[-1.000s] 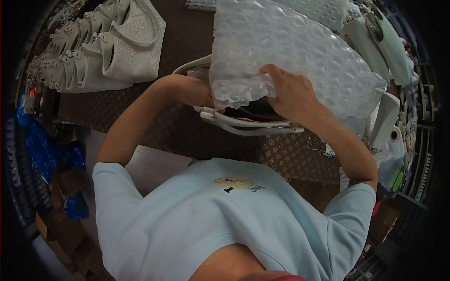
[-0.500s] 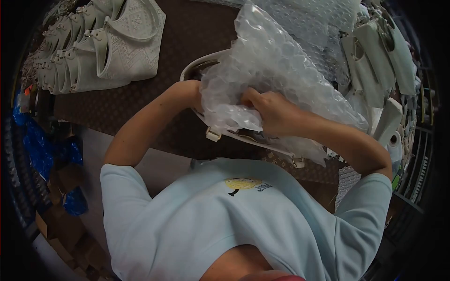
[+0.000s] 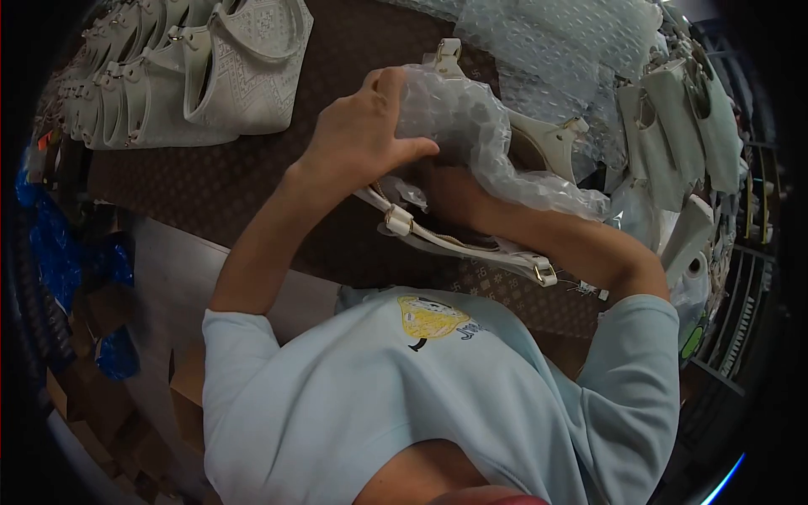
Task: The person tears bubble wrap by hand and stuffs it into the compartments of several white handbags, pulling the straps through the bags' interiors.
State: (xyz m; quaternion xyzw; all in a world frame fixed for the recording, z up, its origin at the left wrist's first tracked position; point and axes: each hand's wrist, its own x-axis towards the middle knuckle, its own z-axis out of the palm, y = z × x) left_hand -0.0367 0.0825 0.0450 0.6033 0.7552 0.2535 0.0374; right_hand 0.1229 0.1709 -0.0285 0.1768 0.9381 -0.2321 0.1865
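A white handbag (image 3: pixel 438 245) lies open in front of me, its strap rings and buckles showing around the rim. Clear bubble wrap (image 3: pixel 484 126) is bunched into its mouth and spills over the right side. My left hand (image 3: pixel 358 130) is at the bag's left end, thumb stretched away from the fingers and touching the edge of the wrap. Down inside the bag, my right hand (image 3: pixel 454 195) presses into the wrap; its fingers are hidden.
Several white handbags (image 3: pixel 252 71) stand in a row at the upper left. More pale bags (image 3: pixel 673 126) stand at the right. Sheets of bubble wrap (image 3: pixel 564 42) lie at the back of the brown patterned table (image 3: pixel 337 42). Blue plastic (image 3: pixel 118 353) and cardboard boxes (image 3: pixel 187 387) sit lower left.
The tall bubble wrap has gone down into the bag, baring the far rim. My left hand has come up into view, and my right hand has sunk deeper inside.
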